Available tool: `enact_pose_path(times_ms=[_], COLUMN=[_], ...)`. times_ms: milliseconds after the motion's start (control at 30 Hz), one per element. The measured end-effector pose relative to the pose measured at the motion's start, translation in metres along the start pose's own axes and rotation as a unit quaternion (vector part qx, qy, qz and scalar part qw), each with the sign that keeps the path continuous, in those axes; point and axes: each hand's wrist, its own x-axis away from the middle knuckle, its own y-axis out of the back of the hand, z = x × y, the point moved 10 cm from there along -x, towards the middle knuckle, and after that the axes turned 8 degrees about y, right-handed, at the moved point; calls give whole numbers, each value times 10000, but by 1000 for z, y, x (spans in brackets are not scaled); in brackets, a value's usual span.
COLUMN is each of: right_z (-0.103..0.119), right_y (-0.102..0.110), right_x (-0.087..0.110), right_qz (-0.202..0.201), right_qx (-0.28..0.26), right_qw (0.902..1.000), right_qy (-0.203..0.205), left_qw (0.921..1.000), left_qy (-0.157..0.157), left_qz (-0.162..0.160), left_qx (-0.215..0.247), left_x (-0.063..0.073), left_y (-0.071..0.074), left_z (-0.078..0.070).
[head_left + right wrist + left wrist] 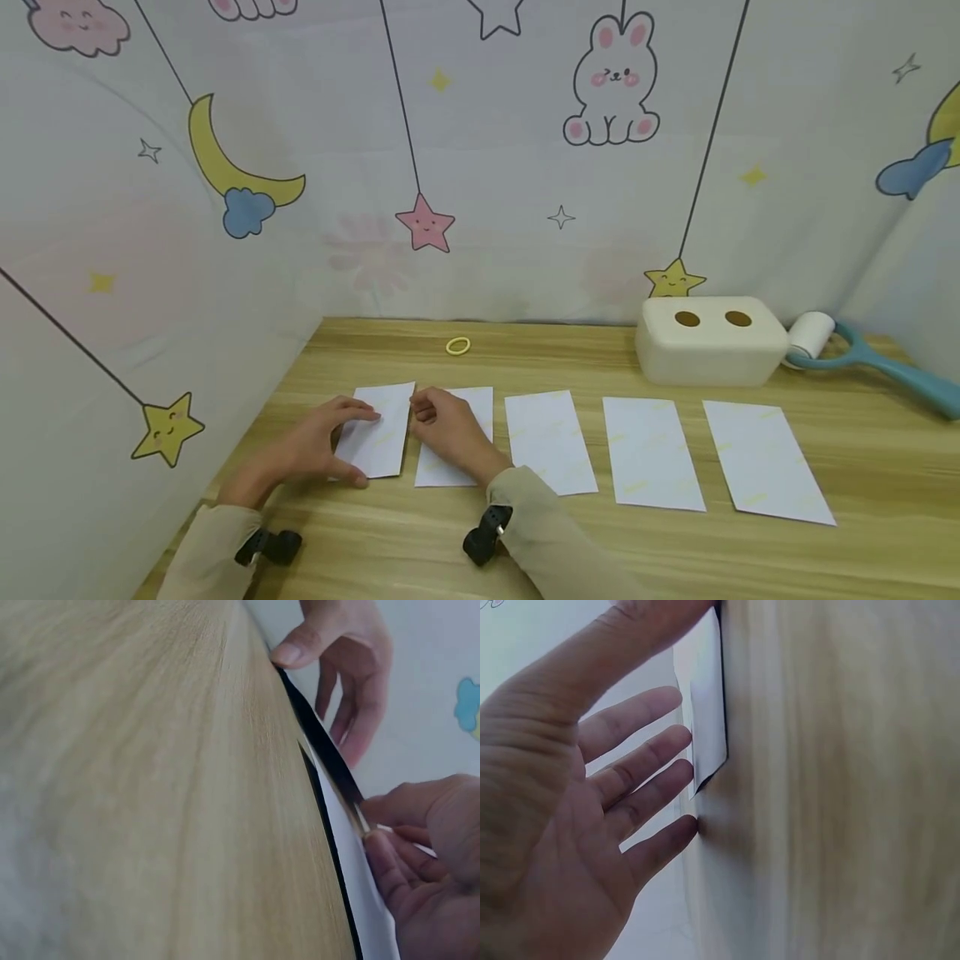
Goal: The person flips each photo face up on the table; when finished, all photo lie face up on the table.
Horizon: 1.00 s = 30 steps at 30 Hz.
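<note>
Several white paper cards with faint yellow marks lie in a row on the wooden table. My right hand [453, 429] pinches the right edge of the leftmost card [382, 442] between thumb and index finger. That edge is lifted, and a dark underside shows in the right wrist view. The second card [442, 475] lies partly hidden under my right hand. At the leftmost card's left side, my left hand [322, 442] is spread, its thumb by the lower edge. Its fingers [641, 757] are straight and apart in the left wrist view.
Three more cards lie to the right, the nearest being the third card [551, 442]. Behind them are a small yellow ring [458, 346], a cream box [705, 354] with two round holes and a white roller [812, 335] with a teal handle [892, 362]. A patterned curtain [510, 275] borders the table.
</note>
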Motion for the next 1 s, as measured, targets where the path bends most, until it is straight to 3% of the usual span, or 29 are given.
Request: enact_pose_path(times_ms=[333,733,867,1000], right_z=[-3,-5,1,7], right_y=[-5,-5,-6,-10], right_x=[-4,-1,-1,-1], right_qz=[285,-118,-51,126], right_qx=[458,-21,115,206], right_qw=[9985,9992,9997,9997], right_qy=[-69,-392,-204,74], left_qw=[9999,9982,9968,9959], left_qy=[-9,15,10,222], left_qz=[-52,65,162,97], left_qx=[85,599,777,869], left_x=[0,5,7,4], left_y=[2,4,5,6], left_z=[2,9,9,13])
